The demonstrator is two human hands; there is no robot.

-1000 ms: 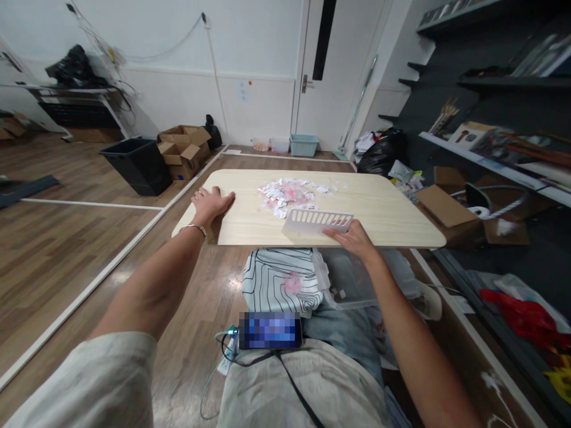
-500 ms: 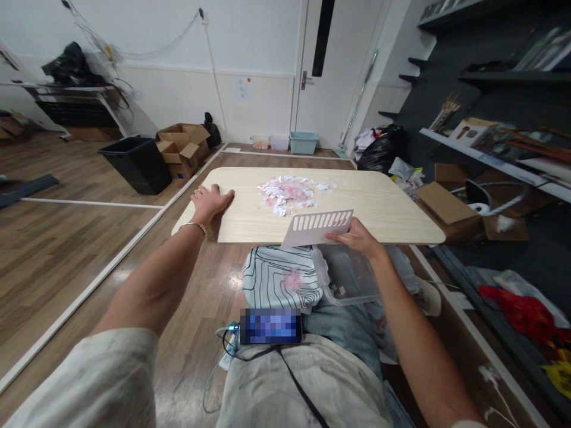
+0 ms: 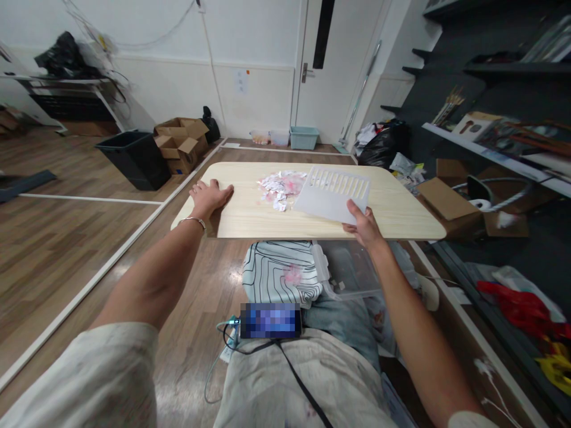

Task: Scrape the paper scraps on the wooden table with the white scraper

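Wooden flooring runs under a pale table (image 3: pixel 392 208). Left hand (image 3: pixel 209 198) lies flat and spread on it, steadying. Right hand (image 3: pixel 364 223) pinches a white slotted board (image 3: pixel 332 193), its far edge just beside the paper scraps (image 3: pixel 281 185); a low, flat angle would likely gather them best. No readable writing.

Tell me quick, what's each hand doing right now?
Left hand: open, flat on the table, holding nothing.
Right hand: closed on the white slotted panel, beside the paper scraps.
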